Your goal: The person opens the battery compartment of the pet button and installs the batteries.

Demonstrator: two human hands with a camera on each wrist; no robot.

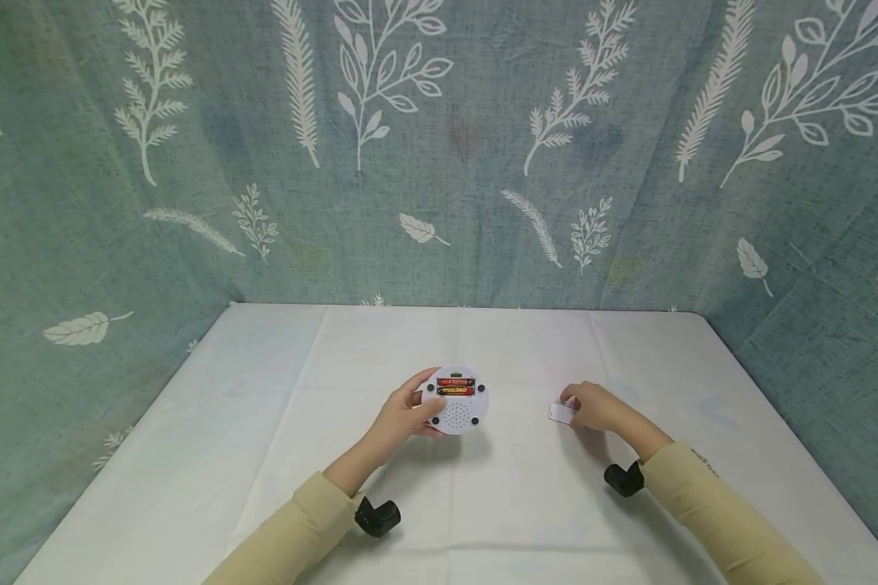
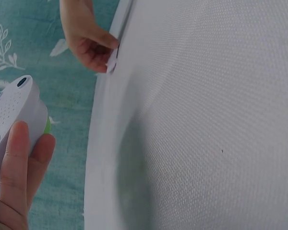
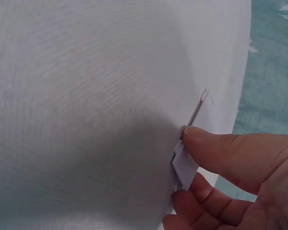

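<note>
My left hand (image 1: 401, 416) grips a round white battery-powered device (image 1: 457, 421) above the table, its underside facing me. Two red batteries (image 1: 456, 387) sit in its uncovered battery compartment; speaker holes and several black feet also show. A bit of green (image 2: 47, 126) peeks from its other side in the left wrist view. Off to the right, my right hand (image 1: 594, 406) pinches a small white battery cover (image 1: 560, 413) close to the tabletop. In the right wrist view the thumb lies on one face of the cover (image 3: 194, 155), and the fingers curl beneath its lower end.
A white cloth (image 1: 380, 341) covers the table, with a few creases. Green-grey curtains (image 1: 439, 203) with white leaf prints stand behind and on both sides. A black wrist mount (image 1: 377, 517) sits at the left cuff, another black mount (image 1: 623, 478) at the right.
</note>
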